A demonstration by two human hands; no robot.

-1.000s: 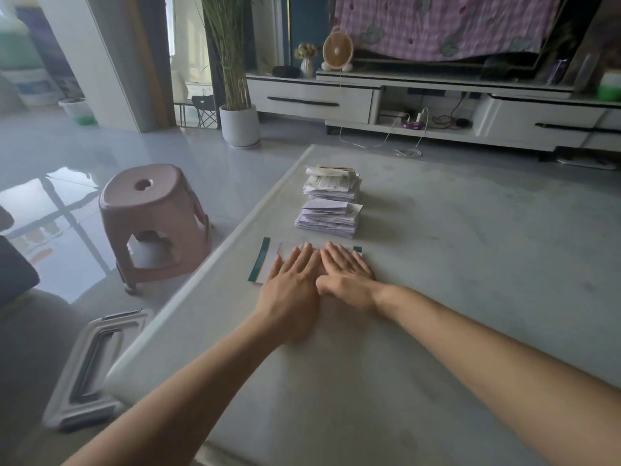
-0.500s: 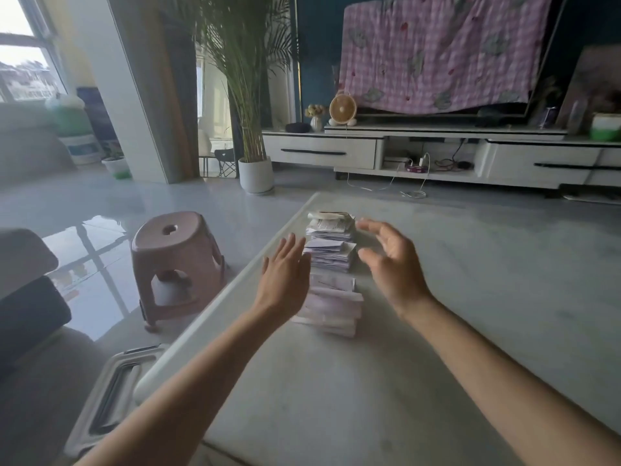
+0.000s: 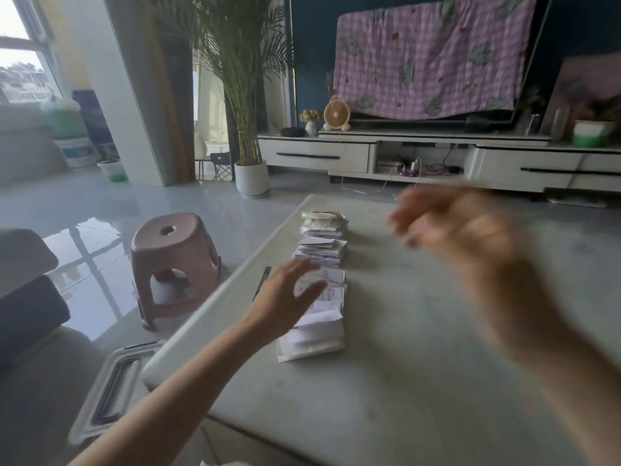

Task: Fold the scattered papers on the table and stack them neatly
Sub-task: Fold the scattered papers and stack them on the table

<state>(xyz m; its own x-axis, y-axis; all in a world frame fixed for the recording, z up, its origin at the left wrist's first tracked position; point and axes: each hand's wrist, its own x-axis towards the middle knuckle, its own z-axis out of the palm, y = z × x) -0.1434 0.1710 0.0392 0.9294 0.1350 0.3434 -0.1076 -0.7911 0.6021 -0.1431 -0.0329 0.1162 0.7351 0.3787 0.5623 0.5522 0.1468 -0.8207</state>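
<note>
Left hand (image 3: 289, 299) is flat and open, fingers spread, hovering low at the left side of the near stack of folded papers (image 3: 317, 317), gripping nothing; whether it touches the paper I can't tell. Right hand (image 3: 460, 237) is up in the air, well off to the right, a blur, fingers loosely curled with nothing between them. The near stack sits tall and a bit ragged, its bottom sheet sticking out toward the near edge. Just beyond it, the far stack (image 3: 322, 238) stands in line, close to the table's left rim. A green-edged sheet (image 3: 263, 282) peeks out by the left fingers, right at that rim. The table (image 3: 420, 381) is pale and rounded at the corner, with a wide bare stretch to the right of both stacks and in front of them. Off the left edge, a pink stool (image 3: 174, 260) stands on the shiny floor, apart from the table
</note>
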